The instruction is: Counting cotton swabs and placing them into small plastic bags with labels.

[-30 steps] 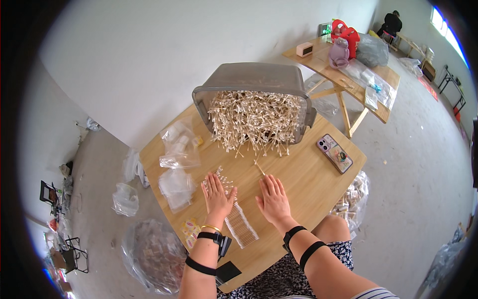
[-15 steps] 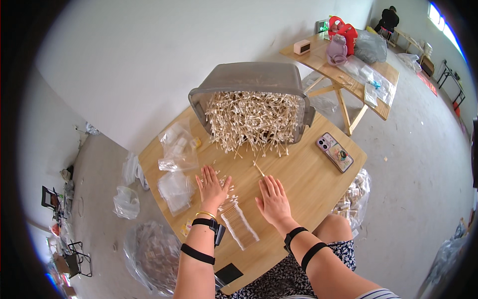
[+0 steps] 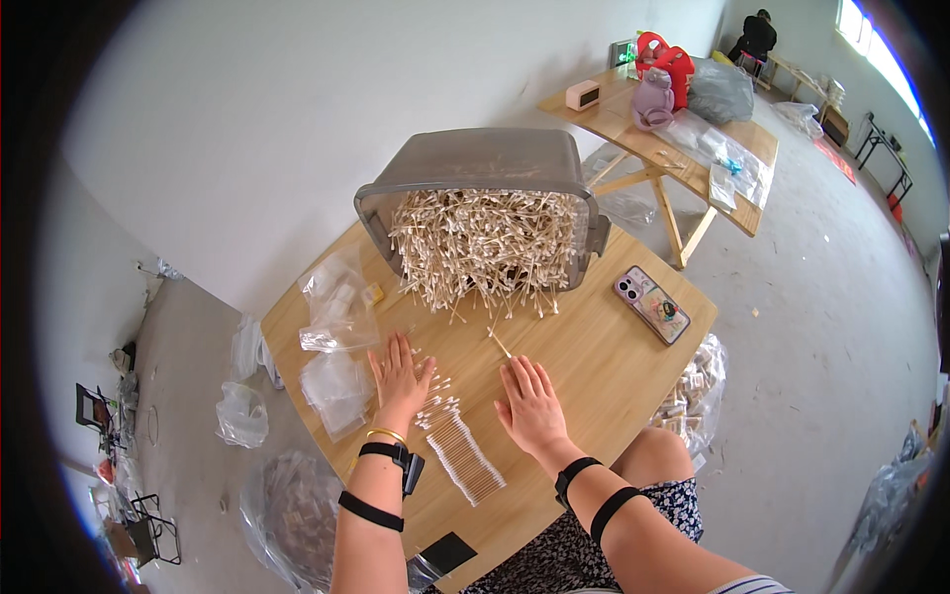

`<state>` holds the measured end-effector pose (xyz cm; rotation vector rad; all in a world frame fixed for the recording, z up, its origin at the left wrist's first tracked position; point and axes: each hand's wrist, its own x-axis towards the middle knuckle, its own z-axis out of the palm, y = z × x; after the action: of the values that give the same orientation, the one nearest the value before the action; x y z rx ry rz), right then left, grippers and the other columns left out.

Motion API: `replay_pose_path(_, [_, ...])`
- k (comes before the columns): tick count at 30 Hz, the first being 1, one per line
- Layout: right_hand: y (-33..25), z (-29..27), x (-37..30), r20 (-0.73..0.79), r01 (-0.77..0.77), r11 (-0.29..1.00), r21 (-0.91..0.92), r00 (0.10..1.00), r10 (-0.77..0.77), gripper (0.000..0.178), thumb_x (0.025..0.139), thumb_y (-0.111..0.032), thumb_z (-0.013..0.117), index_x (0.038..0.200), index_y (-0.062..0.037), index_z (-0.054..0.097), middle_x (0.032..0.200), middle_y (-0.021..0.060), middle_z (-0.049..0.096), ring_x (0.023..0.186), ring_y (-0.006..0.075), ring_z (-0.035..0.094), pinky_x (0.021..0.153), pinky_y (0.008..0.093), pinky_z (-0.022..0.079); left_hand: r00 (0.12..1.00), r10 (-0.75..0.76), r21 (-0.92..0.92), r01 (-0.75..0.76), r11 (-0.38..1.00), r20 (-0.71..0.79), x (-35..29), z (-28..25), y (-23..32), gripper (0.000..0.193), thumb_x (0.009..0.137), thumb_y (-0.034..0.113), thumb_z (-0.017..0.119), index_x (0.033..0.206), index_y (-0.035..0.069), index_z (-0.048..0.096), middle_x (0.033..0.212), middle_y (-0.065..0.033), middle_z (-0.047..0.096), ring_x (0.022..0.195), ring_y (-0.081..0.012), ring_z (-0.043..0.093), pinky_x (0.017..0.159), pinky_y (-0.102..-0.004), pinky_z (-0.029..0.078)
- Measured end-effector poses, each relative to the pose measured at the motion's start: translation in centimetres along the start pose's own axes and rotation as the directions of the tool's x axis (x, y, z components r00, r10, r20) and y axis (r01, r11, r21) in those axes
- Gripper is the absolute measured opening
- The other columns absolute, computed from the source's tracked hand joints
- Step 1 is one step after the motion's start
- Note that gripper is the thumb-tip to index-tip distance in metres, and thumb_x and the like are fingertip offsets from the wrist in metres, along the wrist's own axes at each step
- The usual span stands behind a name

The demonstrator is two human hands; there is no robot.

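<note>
On the wooden desk (image 3: 614, 346), left to right: clear empty bags (image 3: 336, 312); our left hand (image 3: 400, 376), spread flat; a near row of cotton swabs (image 3: 463, 450), judged light, stiff, easily scattered, best pinched mid-bundle; our right hand (image 3: 532, 404), flat, fingers spread. Beyond, a tipped grey bin (image 3: 475, 173) spills loose swabs (image 3: 485, 243).

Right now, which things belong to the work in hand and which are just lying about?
In use: left hand, right hand, row of cotton swabs, tipped bin of swabs, small clear bags.
Lying about: phone, far table, floor bags.
</note>
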<state>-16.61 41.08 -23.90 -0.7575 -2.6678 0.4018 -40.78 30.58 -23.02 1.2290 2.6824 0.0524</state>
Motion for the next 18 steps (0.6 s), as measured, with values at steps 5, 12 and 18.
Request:
replay_pose_path(5, [0.6,-0.3,-0.3,0.008,-0.013,1.000,-0.015,1.000,0.013,0.060,0.098,-0.036,0.050,0.146,-0.0005,0.044,0.153,0.0157,0.040,0.146,0.0285,0.033,0.123,0.0434,0.022,0.997,0.064,-0.018,-0.064,0.998,-0.038,-2.8,0.7,0.7,0.092,0.100,0.065,0.027,0.158,-0.004,0.009,0.166,-0.0192,0.014,0.155,-0.0286,0.008,0.124,-0.0528,-0.007])
replay_pose_path(12, [0.0,-0.3,0.0,0.018,-0.005,1.000,-0.024,1.000,0.006,0.061,0.099,-0.037,0.048,0.147,-0.0004,0.042,0.153,0.0156,0.040,0.147,0.0283,0.031,0.124,0.0430,0.021,0.992,0.086,-0.025,-0.089,0.996,-0.089,-2.3,2.2,-0.6,0.092,0.100,0.067,0.026,0.158,-0.004,0.013,0.165,-0.0209,0.016,0.155,-0.0313,0.011,0.123,-0.0550,-0.005])
replay_pose_path(18, [0.5,-0.3,-0.2,0.034,-0.018,1.000,-0.024,0.999,0.019,0.061,0.099,-0.037,0.048,0.148,-0.0007,0.042,0.154,0.0155,0.039,0.147,0.0284,0.031,0.124,0.0428,0.020,0.999,0.044,-0.031,-0.044,0.999,0.008,-0.7,0.0,0.7,0.091,0.100,0.068,0.020,0.158,-0.002,0.016,0.165,-0.0187,0.018,0.155,-0.0283,0.013,0.123,-0.0556,-0.004])
